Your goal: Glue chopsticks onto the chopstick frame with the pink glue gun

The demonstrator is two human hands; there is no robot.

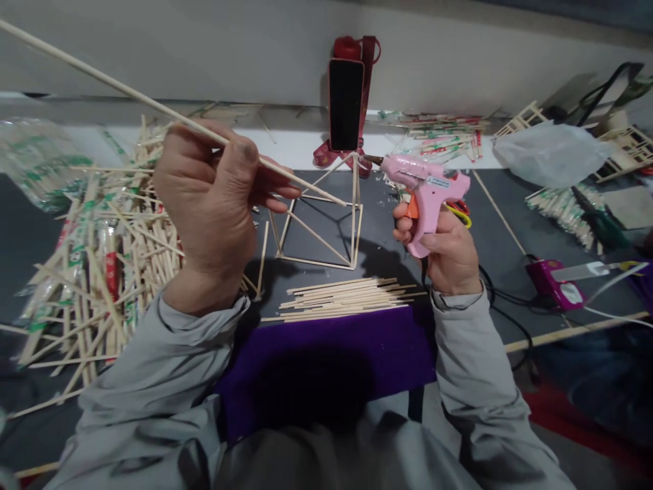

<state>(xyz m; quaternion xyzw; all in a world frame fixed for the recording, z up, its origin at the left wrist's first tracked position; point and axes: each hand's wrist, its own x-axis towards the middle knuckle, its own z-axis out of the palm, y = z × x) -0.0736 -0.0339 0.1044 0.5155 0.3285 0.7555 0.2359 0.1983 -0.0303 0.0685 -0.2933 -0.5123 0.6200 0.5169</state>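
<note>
My left hand [209,197] pinches a long thin wooden stick [127,90] between thumb and fingers. One end of the stick points to the upper left, and the other reaches down toward the stick frame. In my right hand [451,252] is a pink glue gun [426,190], its nozzle pointing left beside the top corner of the frame. The open wooden stick frame [319,262] stands on the dark table between my hands, partly behind my left fingers. Whether the nozzle touches the frame I cannot tell.
Loose sticks [352,298] lie near the purple cloth [337,354]. A large stick pile [117,265] covers the left. A phone [345,105] stands upright at the back. On the right are a plastic bag [554,151], a magenta box [556,284] and cables.
</note>
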